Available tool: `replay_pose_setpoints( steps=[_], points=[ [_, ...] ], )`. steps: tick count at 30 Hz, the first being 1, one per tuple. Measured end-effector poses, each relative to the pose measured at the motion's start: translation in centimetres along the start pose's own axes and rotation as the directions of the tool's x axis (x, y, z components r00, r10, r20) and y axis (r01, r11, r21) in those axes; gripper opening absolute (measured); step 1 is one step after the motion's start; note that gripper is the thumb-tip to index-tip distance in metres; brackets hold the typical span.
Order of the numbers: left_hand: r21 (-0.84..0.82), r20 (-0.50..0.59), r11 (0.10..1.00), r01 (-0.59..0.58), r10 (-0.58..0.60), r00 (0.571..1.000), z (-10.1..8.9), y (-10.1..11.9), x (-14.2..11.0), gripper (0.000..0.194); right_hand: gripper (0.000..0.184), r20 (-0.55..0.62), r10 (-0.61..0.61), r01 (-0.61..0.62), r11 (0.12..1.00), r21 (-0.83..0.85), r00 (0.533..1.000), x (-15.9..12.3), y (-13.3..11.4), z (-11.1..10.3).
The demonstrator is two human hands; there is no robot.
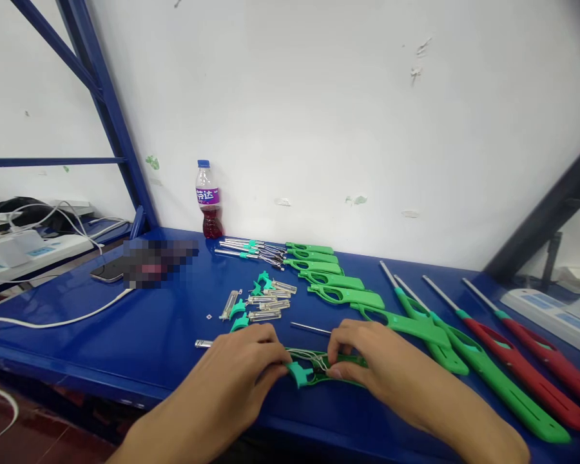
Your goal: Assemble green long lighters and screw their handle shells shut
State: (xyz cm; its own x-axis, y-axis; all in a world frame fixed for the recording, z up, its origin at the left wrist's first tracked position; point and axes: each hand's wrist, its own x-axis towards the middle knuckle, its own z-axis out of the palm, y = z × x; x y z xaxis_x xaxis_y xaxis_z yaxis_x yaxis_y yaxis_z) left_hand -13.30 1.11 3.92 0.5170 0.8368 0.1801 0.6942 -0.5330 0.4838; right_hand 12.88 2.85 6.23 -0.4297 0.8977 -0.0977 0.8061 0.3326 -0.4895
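Observation:
On the blue table [140,328], both my hands work on a green lighter handle half [319,374] lying near the front edge. My left hand [244,361] is closed, its fingertips pinching a teal trigger piece [298,372] at the handle's left end. My right hand [362,357] is closed too, pressing down on the handle and its thin wires. A metal tube [203,343] sticks out to the left from under my left hand. A thin metal rod [309,328] lies just behind my hands.
Several green handle halves [328,278], teal triggers with clear tubes [265,299] and metal tube assemblies [249,248] lie behind. Finished green [488,374] and red long lighters [526,367] lie at right. A drink bottle [207,200] stands by the wall; a phone [107,273] and white cable [62,320] at left.

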Motion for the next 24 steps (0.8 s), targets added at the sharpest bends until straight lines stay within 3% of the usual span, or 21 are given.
replay_pose_setpoints(
  steps=[6,14,19,24],
  points=[
    [-0.003,0.003,1.000,0.002,-0.002,1.000,1.7,0.6,0.4,0.023,0.007,-0.031,-0.024,0.024,1.000,-0.019,0.999,-1.0,0.3,0.7],
    [0.093,-0.016,0.996,0.005,-0.003,1.000,2.1,0.2,1.0,0.028,0.009,-0.242,-0.114,0.121,0.993,0.014,0.964,-1.9,0.9,4.2],
    [0.137,-0.018,0.991,-0.010,0.013,1.000,2.0,0.2,1.1,0.027,0.012,-0.341,-0.207,0.203,0.978,-0.047,0.917,-1.7,1.8,5.7],
    [0.155,-0.077,0.987,-0.047,0.059,0.995,2.0,0.4,0.9,0.023,0.017,-0.460,-0.341,0.329,0.938,-0.109,0.820,-1.6,2.3,6.1]
  ],
)
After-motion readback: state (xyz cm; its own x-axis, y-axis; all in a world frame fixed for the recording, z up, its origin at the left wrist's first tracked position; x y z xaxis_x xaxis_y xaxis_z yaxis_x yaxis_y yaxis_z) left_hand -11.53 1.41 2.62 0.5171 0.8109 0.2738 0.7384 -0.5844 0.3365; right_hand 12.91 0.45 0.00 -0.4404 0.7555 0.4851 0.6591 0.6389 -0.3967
